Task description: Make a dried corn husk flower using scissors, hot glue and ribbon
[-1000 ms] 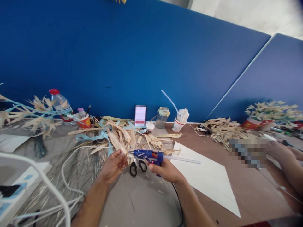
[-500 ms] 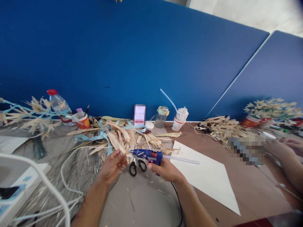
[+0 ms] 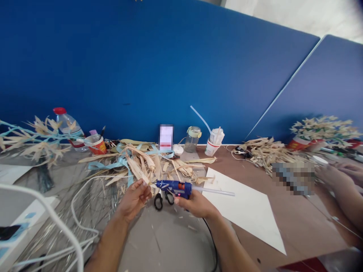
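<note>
My right hand [image 3: 194, 204] is wrapped round a blue hot glue gun [image 3: 174, 186], with a clear glue stick [image 3: 218, 191] sticking out of its back. The gun's nozzle points left, right by the fingertips of my left hand [image 3: 136, 198]. That hand is closed in a pinch on a pale piece of dried husk [image 3: 145, 179], partly hidden by the fingers. Black-handled scissors [image 3: 158, 202] lie under the gun, their blades hidden. Just beyond my hands spreads a heap of dried husks [image 3: 143, 160] with light blue ribbon [image 3: 120, 163] through it.
White paper [image 3: 246, 211] lies to the right. At the back stand a phone [image 3: 166, 136], a jar [image 3: 192, 139] and a paper cup [image 3: 212, 147]. Thin wires [image 3: 85, 204], white cables [image 3: 68, 230] and a power strip [image 3: 31, 226] fill the left. Another person's hands [image 3: 334, 177] work at far right.
The glue gun has moved slightly left, bringing its nozzle closer to my left fingertips and the husk. My left hand has hardly moved. The whole view has shifted a little.
</note>
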### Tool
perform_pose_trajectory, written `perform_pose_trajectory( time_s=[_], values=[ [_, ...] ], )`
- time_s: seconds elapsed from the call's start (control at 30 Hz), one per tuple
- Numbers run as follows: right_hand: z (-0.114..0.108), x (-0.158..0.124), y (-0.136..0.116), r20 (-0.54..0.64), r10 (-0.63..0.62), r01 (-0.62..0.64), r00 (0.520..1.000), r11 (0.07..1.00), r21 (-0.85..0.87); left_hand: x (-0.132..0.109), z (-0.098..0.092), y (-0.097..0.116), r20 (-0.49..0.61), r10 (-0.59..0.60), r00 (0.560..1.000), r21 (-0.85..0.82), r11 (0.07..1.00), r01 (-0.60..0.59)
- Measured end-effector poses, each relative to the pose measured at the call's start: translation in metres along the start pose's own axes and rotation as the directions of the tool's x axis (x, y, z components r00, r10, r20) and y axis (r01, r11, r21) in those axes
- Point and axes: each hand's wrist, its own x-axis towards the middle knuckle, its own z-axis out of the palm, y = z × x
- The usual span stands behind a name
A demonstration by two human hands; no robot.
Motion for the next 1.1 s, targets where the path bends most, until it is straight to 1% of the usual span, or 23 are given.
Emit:
perform_pose_trajectory(
  time_s=[0.17,0.33,0.47,0.57,0.67,0.8,0.9,1.0,1.1],
  values=[
    [0.000,0.001,0.002,-0.019,-0.025,0.026,0.999,0.999,0.023,-0.001,0.001,0.000,-0.008,0.012,1.000,-0.006,1.000,-0.012],
    [0.001,0.003,0.004,0.012,-0.031,0.030,0.999,0.998,0.059,0.000,0.001,0.000,-0.017,-0.001,1.000,-0.004,1.000,0.001],
    [0.001,0.004,0.005,0.008,-0.042,0.041,0.999,0.993,0.107,0.001,-0.001,-0.002,-0.019,0.002,1.000,-0.020,1.000,-0.002],
    [0.001,0.004,0.005,0.012,-0.054,0.053,0.998,0.993,0.102,0.002,-0.003,-0.003,-0.007,0.001,1.000,-0.026,1.000,-0.002],
    [0.001,0.004,0.006,0.009,-0.048,0.047,0.999,0.995,0.093,0.002,-0.004,-0.003,-0.003,-0.001,1.000,-0.035,0.999,0.001],
    [-0.001,0.005,0.010,-0.014,-0.039,0.040,0.999,0.990,0.134,0.002,-0.004,-0.003,0.003,-0.007,1.000,-0.046,0.999,0.007],
    [-0.001,0.005,0.010,0.004,-0.058,0.057,0.998,0.988,0.146,0.002,-0.003,-0.003,-0.011,-0.009,1.000,-0.057,0.998,0.008],
    [0.001,0.005,0.009,0.037,-0.033,0.028,0.999,0.991,0.133,0.002,-0.003,-0.004,-0.020,-0.009,1.000,-0.060,0.998,0.008],
    [0.002,0.006,0.008,0.033,-0.038,0.033,0.999,0.989,0.143,0.001,-0.003,-0.003,-0.013,-0.009,1.000,-0.065,0.998,0.008]
  ],
)
